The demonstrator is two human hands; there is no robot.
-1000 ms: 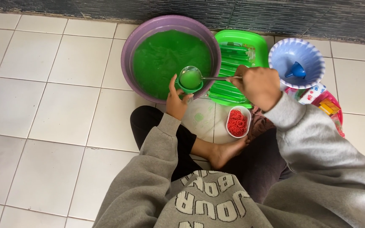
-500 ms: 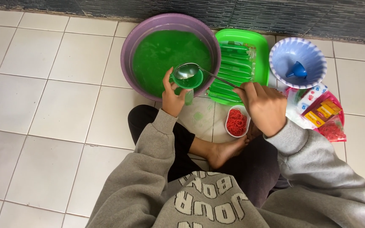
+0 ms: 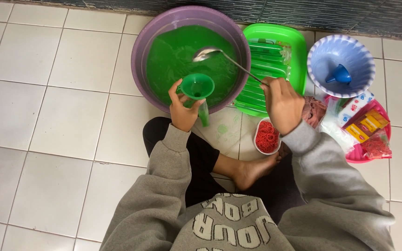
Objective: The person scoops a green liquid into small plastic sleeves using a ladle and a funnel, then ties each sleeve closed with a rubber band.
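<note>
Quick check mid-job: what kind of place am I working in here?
Probably a home floor used for making small food batches: white floor tiles, a purple basin of green liquid, a green tray of filled green tubes, and the person sitting on the ground.

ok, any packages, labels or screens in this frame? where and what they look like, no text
White carton with blue marks: lies slanted at the top of the pink tray, right of the right hand.
Yellow-orange packet with a red band: flat rectangle in the same tray, just below the carton.
Clear bag of red rubber bands: lower right of the tray.
Clear plastic wrappers: at the tray's left edge.
Lettering on the grey sweatshirt: white, bottom centre.
No screens or signs.
</note>
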